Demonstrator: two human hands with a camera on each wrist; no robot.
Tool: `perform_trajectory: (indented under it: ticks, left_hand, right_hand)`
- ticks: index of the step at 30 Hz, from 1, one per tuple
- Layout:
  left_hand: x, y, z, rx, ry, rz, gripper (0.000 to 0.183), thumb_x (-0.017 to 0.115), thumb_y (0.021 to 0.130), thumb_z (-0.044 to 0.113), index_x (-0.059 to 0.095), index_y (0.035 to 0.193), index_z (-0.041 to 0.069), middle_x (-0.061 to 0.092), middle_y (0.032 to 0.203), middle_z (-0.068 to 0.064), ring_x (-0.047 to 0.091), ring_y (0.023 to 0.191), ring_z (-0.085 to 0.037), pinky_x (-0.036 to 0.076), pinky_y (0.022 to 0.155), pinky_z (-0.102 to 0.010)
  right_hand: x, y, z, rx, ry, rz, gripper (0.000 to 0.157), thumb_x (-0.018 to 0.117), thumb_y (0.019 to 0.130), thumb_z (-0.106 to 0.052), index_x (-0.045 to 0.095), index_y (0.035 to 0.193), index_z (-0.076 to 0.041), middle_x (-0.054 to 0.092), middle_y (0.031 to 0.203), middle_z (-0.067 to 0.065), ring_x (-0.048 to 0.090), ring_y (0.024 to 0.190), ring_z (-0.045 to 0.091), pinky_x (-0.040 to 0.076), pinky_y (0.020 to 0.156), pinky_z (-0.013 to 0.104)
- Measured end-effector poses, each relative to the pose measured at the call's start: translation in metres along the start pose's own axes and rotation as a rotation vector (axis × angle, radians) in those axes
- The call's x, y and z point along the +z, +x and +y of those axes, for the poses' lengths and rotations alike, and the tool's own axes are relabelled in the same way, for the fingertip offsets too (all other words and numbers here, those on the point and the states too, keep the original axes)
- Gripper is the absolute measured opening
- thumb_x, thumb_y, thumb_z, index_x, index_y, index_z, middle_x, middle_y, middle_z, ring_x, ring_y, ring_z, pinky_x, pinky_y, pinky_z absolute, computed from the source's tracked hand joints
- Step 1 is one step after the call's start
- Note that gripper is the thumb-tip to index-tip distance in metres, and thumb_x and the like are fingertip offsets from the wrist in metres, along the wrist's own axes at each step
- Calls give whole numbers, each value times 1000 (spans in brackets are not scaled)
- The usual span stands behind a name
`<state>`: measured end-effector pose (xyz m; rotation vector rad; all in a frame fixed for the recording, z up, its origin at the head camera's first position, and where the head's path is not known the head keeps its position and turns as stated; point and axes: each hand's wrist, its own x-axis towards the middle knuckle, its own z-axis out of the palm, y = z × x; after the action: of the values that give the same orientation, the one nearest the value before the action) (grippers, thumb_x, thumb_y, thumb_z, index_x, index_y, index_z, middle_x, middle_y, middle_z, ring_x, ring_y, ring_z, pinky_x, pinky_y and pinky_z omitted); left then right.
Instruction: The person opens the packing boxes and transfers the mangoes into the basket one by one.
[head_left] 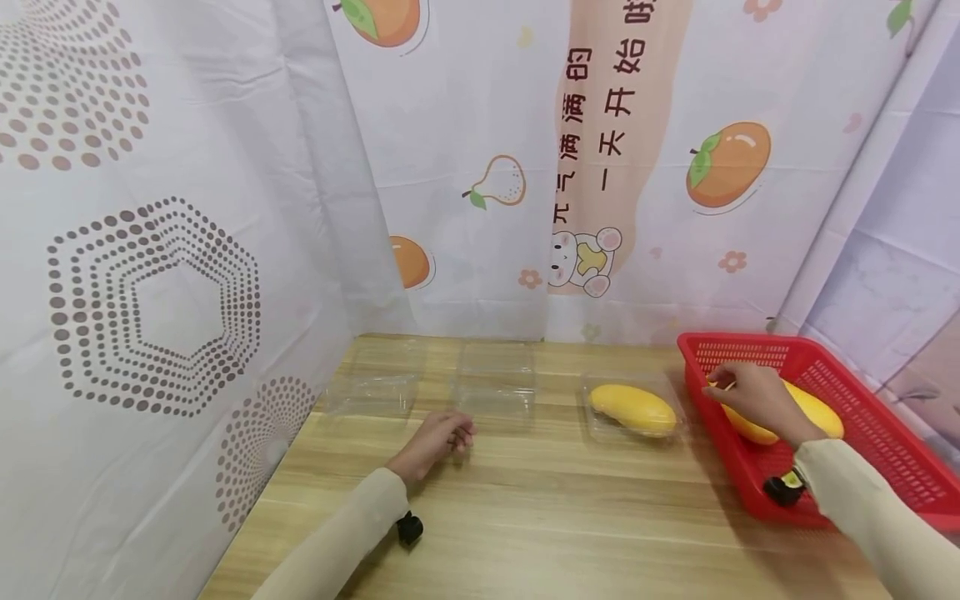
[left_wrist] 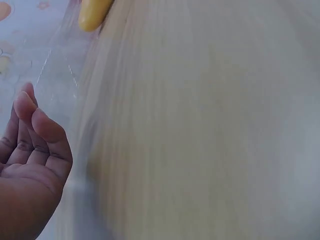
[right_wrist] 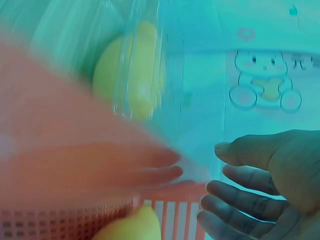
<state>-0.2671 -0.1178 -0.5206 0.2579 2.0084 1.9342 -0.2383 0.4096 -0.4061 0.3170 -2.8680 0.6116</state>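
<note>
My right hand hangs over the near-left part of a red plastic basket, fingers loosely bent and holding nothing. Below it lie yellow mangoes, one mango showing beside the wrist and another mango partly hidden by the hand. In the right wrist view the fingers are spread near the basket's rim. Left of the basket, a mango sits in a clear plastic box. My left hand hovers over the table with relaxed, slightly curled fingers, in front of an empty clear box.
Another clear plastic box stands at the table's back left. The wooden table meets a printed curtain at the back and a patterned curtain at the left. The basket's raised rim borders the right side.
</note>
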Motion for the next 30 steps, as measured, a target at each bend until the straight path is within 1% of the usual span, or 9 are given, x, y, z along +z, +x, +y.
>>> perform_trajectory:
  ticks: [2, 5, 7, 10, 16, 19, 21, 26, 30]
  left_hand:
    - [7, 4, 2, 14, 17, -28, 36, 57, 106, 24, 65, 105, -11, 66, 91, -12, 60, 73, -13, 52, 66, -24]
    - [17, 10, 4, 32, 31, -64, 37, 58, 105, 23, 66, 106, -13, 68, 87, -10, 60, 70, -12, 52, 65, -24]
    - [24, 13, 5, 39, 40, -82, 37, 58, 105, 23, 67, 106, -13, 68, 84, -8, 60, 68, -12, 52, 64, -24]
    - [34, 16, 6, 31, 42, -100, 36, 59, 104, 22, 68, 106, -13, 69, 82, -7, 60, 67, -12, 53, 64, -24]
    - [53, 18, 6, 17, 60, -129, 34, 58, 105, 23, 71, 102, -9, 69, 81, -6, 60, 67, -12, 52, 63, -23]
    - [62, 21, 6, 19, 68, -144, 31, 57, 106, 22, 71, 100, -5, 69, 81, -5, 59, 68, -11, 51, 63, -22]
    - [68, 23, 5, 26, 71, -157, 30, 57, 106, 21, 71, 99, -5, 69, 81, -5, 59, 67, -11, 51, 63, -22]
    - [81, 27, 3, 43, 71, -185, 29, 57, 106, 16, 70, 100, -9, 69, 80, -6, 59, 65, -11, 50, 60, -22]
    - [91, 30, 2, 55, 71, -202, 30, 57, 106, 16, 70, 100, -11, 68, 79, -6, 59, 65, -11, 51, 59, -22]
  right_hand:
    - [4, 2, -8, -21, -4, 6, 23, 84, 87, -20, 76, 97, -1, 72, 85, 5, 66, 79, 25, 57, 70, 42]
    - [10, 5, -20, -49, -16, 25, 20, 85, 86, -20, 76, 95, -4, 71, 84, 1, 64, 77, 22, 57, 71, 42]
    - [14, 7, -29, -74, -10, 31, 18, 85, 86, -17, 75, 94, -4, 70, 83, 1, 63, 76, 21, 57, 72, 42]
    - [20, 9, -41, -113, -5, 38, 17, 84, 86, -13, 74, 94, -3, 70, 82, 1, 63, 75, 19, 58, 71, 40]
    - [29, 11, -61, -149, 38, -7, 10, 82, 88, -11, 74, 91, -7, 69, 80, -3, 61, 71, 13, 55, 65, 29]
    - [34, 12, -70, -168, 45, -21, 9, 82, 88, -12, 74, 88, -8, 69, 79, -4, 61, 71, 11, 55, 65, 28]
    - [38, 13, -76, -180, 40, -27, 10, 83, 88, -13, 74, 87, -9, 69, 79, -5, 62, 71, 10, 56, 66, 29]
    - [49, 14, -88, -227, 54, -59, 11, 84, 87, -15, 74, 88, -10, 68, 79, -7, 62, 71, 8, 57, 67, 29]
    - [57, 14, -95, -225, 81, -86, 12, 85, 86, -14, 74, 89, -9, 67, 79, -7, 60, 71, 9, 56, 67, 27]
